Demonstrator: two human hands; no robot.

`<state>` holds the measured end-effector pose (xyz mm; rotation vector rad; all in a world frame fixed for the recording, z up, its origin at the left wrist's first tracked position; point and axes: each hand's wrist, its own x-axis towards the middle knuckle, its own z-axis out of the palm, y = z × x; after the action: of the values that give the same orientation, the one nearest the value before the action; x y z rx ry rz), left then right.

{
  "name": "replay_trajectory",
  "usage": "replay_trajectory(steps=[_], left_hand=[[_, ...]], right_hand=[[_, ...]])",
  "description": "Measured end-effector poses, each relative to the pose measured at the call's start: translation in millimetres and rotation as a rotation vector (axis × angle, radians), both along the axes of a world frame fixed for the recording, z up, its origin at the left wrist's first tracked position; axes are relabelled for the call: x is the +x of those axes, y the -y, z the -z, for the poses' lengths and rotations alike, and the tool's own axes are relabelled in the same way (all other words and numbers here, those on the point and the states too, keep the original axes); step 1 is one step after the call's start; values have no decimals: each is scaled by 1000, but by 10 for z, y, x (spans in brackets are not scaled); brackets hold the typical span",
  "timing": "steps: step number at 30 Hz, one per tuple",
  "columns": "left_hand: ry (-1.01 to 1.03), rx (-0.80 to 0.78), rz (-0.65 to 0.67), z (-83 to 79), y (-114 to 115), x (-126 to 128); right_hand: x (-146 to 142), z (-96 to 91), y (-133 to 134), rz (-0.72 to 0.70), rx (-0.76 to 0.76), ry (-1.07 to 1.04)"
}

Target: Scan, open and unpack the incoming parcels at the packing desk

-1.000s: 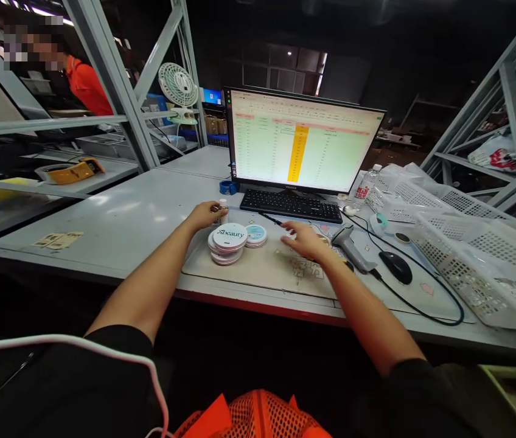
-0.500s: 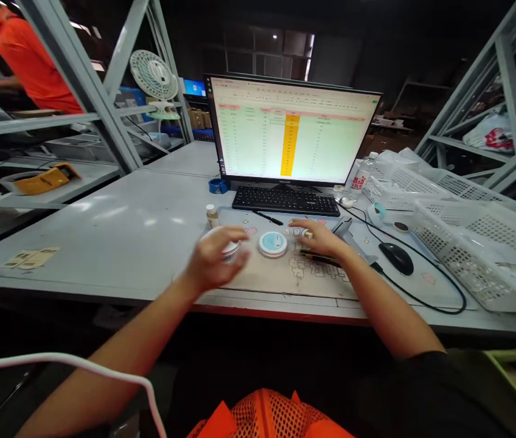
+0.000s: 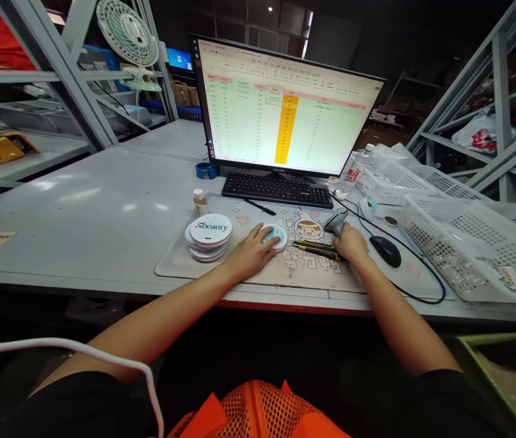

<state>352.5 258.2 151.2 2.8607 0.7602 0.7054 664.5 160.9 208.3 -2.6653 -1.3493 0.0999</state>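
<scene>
Below me bulges the orange mesh [image 3: 242,413] of my clothing, all small holes, with a smooth white cable [image 3: 64,344] curving past on the left. Both arms reach forward over the table, elbows apart. My left hand [image 3: 251,252] lies low, palm down, its fingers parted over the left side of a round, flat tin [image 3: 280,233] with a pale blue top and white rim; whether they pinch it I cannot tell. My right hand [image 3: 353,244] is wrapped around the handle of a grey plastic scanner [image 3: 336,220], fingers curled inward, the scanner's head angled up and away.

Between my hands lie slim black-and-yellow cutters [image 3: 315,248], on a soft-looking printed mat [image 3: 221,275]. Left of the tin, round white discs are stacked [image 3: 211,230] unevenly, the top one glossy and lettered "beauty". Right of my right hand sits a rounded black mouse [image 3: 386,251], and beyond that white plastic baskets [image 3: 459,243] with perforated walls.

Just behind the stack, a little clear bottle [image 3: 200,205] with a white cap stands upright. Farther back come a thin black pen [image 3: 259,207], a ridged black keyboard [image 3: 280,191] and the flat, glowing monitor [image 3: 249,121].
</scene>
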Motion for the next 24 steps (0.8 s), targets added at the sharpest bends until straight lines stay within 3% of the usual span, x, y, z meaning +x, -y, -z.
replay_trajectory(steps=[4, 9, 12, 17, 21, 24], left_hand=[[-6, 22, 90, 25, -2, -7], [4, 65, 91, 12, 17, 15], [15, 51, 90, 2, 35, 11], [32, -23, 46, -25, 63, -13], [78, -80, 25, -30, 71, -16], [122, -126, 3, -22, 57, -7]], right_hand=[[-10, -351, 36, -77, -10, -64], [-224, -892, 76, -504, -88, -443], [-353, -1014, 4, -629, -148, -486], [-250, -870, -141, -513, -114, -319], [-69, -573, -183, -315, -11, -49], [-22, -351, -126, -213, 44, -1]])
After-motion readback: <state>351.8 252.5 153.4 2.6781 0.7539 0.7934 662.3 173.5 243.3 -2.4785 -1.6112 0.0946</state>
